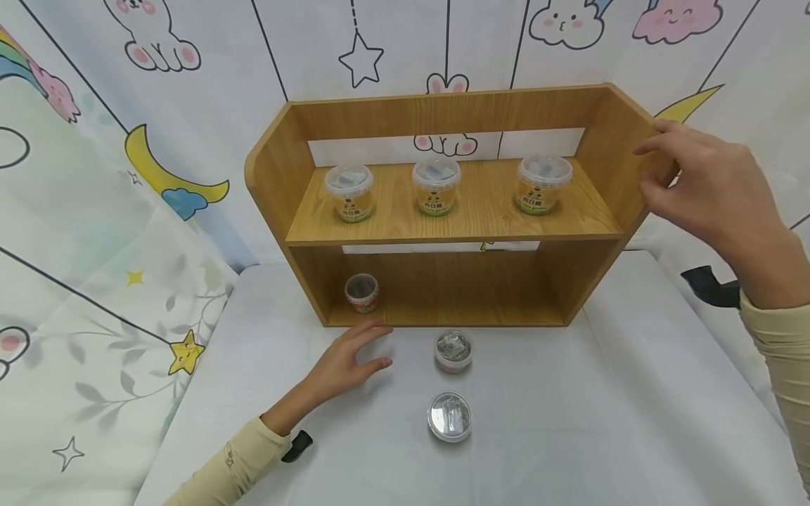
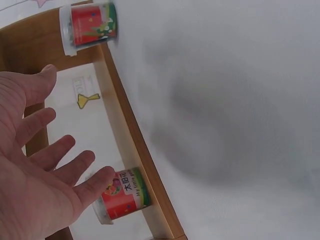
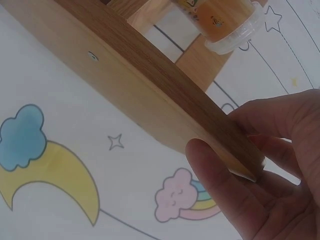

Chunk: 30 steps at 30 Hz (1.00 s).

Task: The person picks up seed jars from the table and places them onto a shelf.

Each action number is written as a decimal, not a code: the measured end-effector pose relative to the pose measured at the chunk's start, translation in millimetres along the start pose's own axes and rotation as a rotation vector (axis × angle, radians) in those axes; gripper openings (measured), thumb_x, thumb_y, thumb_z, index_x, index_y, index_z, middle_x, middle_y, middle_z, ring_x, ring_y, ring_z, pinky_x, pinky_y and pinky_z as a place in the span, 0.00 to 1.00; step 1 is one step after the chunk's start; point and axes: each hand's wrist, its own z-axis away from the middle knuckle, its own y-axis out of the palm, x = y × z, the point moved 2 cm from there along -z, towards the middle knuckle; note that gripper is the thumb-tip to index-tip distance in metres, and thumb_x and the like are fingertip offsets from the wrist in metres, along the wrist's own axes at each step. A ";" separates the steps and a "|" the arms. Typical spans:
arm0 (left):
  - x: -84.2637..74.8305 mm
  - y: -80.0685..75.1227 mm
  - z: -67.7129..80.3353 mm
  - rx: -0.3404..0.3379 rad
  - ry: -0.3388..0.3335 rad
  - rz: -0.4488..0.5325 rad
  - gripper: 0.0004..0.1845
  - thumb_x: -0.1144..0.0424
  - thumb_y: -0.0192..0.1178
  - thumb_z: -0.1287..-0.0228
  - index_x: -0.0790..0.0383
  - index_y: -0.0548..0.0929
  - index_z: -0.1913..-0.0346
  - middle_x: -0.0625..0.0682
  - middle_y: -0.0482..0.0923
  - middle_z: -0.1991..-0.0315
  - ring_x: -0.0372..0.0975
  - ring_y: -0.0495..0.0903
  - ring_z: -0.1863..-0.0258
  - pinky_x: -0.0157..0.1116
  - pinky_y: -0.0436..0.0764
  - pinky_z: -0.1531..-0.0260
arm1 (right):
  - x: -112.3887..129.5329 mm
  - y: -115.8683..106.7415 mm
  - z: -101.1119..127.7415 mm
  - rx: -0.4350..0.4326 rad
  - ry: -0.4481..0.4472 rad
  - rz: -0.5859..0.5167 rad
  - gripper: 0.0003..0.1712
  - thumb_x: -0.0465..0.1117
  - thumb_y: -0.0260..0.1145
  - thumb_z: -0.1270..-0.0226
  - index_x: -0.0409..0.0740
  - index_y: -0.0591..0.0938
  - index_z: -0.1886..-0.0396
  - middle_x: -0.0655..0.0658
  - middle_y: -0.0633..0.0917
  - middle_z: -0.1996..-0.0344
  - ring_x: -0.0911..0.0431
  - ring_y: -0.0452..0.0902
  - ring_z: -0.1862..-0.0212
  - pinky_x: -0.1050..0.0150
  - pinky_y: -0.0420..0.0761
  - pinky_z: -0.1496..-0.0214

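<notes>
Since the two-tier wooden shelf point(image 1: 443, 211) standing at the white table's point(image 1: 569, 436) back edge looks stiff but probably heavyish, its right side panel is pinched by the right hand point(image 1: 709, 183); the left hand point(image 1: 348, 362) is spread flat near a small red-labelled plastic cup point(image 1: 362, 292).

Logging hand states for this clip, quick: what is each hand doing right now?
Left hand: open, holds nothing, fingers spread on the table by the shelf's bottom edge.
Right hand: grips the wooden shelf's right side panel.
</notes>
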 end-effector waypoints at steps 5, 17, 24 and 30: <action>-2.3 4.6 0.4 0.012 0.012 0.035 0.29 0.53 0.72 0.41 0.50 0.78 0.36 0.49 0.69 0.31 0.47 0.67 0.32 0.49 0.70 0.36 | -0.2 -0.4 0.0 -0.002 -0.002 0.003 0.18 0.28 0.62 0.42 0.31 0.80 0.50 0.30 0.79 0.46 0.36 0.79 0.65 0.84 0.57 0.70; -11.1 22.5 -2.5 -0.001 0.095 0.185 0.30 0.60 0.75 0.45 0.46 0.79 0.37 0.43 0.70 0.33 0.38 0.68 0.33 0.44 0.72 0.37 | -1.5 0.3 1.3 -0.018 -0.015 -0.004 0.18 0.28 0.63 0.42 0.32 0.80 0.50 0.30 0.79 0.45 0.36 0.79 0.65 0.83 0.58 0.70; -16.0 40.2 -7.8 -0.014 0.112 0.272 0.30 0.63 0.74 0.45 0.47 0.79 0.38 0.47 0.73 0.34 0.40 0.70 0.34 0.50 0.79 0.47 | -1.2 0.1 1.7 -0.016 -0.007 0.000 0.18 0.28 0.63 0.41 0.31 0.80 0.50 0.30 0.78 0.43 0.35 0.79 0.62 0.76 0.71 0.67; -21.7 51.0 -10.4 -0.024 0.109 0.319 0.26 0.60 0.73 0.42 0.52 0.81 0.39 0.58 0.75 0.36 0.42 0.72 0.36 0.50 0.83 0.53 | -0.5 0.8 2.6 -0.025 -0.013 -0.007 0.18 0.28 0.64 0.42 0.32 0.80 0.49 0.31 0.78 0.41 0.34 0.80 0.61 0.81 0.66 0.66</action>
